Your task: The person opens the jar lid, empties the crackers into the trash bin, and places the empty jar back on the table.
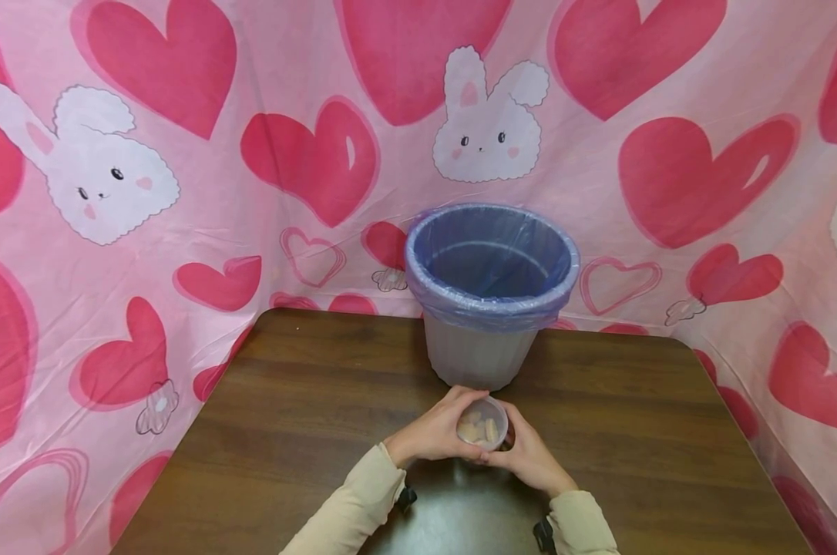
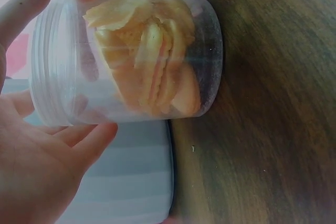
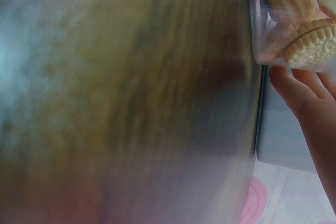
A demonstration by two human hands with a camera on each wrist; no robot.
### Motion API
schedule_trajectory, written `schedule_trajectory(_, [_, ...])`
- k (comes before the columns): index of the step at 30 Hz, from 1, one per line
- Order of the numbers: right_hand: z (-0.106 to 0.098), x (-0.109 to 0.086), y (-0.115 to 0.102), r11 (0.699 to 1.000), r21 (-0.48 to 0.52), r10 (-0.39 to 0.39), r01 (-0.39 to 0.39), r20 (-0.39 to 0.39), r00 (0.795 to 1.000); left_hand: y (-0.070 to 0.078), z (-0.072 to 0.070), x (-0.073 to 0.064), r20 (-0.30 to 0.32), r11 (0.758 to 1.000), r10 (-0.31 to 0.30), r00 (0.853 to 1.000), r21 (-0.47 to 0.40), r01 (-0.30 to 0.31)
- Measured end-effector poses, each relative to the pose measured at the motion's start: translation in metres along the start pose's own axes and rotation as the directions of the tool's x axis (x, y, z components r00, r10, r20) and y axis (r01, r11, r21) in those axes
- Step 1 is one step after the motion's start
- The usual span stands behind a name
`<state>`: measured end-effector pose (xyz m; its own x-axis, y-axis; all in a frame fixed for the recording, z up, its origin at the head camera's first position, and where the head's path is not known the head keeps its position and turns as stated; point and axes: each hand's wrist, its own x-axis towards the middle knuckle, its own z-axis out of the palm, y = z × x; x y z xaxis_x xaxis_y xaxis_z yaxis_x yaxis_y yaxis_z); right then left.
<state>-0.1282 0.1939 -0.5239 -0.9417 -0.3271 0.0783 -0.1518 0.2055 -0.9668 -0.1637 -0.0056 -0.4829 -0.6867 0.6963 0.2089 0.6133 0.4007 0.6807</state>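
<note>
A clear plastic jar (image 1: pixel 486 408) with a threaded neck and an open mouth stands between the two hands. Pale sandwich cookies (image 2: pixel 157 72) fill its lower part; one in the right wrist view has a ridged edge and a patterned face. The left hand (image 1: pixel 432 433) holds the jar from the left, thumb at the near side and fingers round the far side. From the right, the right hand (image 1: pixel 531 456) grips the jar too, its thumb meeting the left one in front. The jar's base is low over the brown table (image 1: pixel 307 432).
Just beyond the hands a pale ribbed bin (image 1: pixel 477 351) stands on the table, its rim wrapped in a blue-purple plastic liner (image 1: pixel 484 304). A pink cloth (image 1: pixel 405 193) printed with hearts and rabbits surrounds the table's back and sides. Small crumbs (image 2: pixel 193 148) lie on the wood.
</note>
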Motion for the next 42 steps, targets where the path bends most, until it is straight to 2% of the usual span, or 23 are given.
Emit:
schedule_trajectory(6, [0.001,0.000,-0.001,1.000,0.003,-0.002,0.002,-0.007,1.000,-0.001,-0.001,-0.002,-0.004,1.000,0.011,1.000,0.003,-0.011])
schedule_trajectory(12, [0.002,-0.001,-0.003,0.999,0.001,0.046,-0.046,-0.032,0.998,-0.003,-0.002,-0.004,-0.007,0.999,0.032,0.999,0.017,-0.032])
schedule_trajectory(18, [0.003,0.000,-0.006,0.997,0.003,0.081,-0.081,-0.037,0.996,-0.005,-0.005,-0.007,-0.003,1.000,0.025,1.000,0.016,-0.025])
schedule_trajectory(24, [0.002,-0.002,-0.015,0.998,-0.004,0.059,-0.059,-0.014,0.998,-0.005,-0.006,-0.010,-0.007,1.000,0.009,1.000,0.004,-0.009])
schedule_trajectory(29, [0.003,-0.004,-0.028,0.998,-0.006,0.058,-0.058,-0.007,0.998,-0.007,-0.007,-0.010,-0.031,1.000,-0.003,1.000,-0.024,0.002])
schedule_trajectory(33, [0.003,-0.004,-0.030,0.999,-0.007,0.051,-0.051,-0.010,0.999,-0.006,-0.007,-0.008,-0.054,1.000,0.000,0.999,-0.030,-0.002])
schedule_trajectory(42, [0.003,-0.004,-0.030,0.999,-0.004,0.051,-0.052,-0.011,0.999,-0.003,-0.005,-0.003,-0.069,1.000,-0.012,0.998,0.020,0.013])
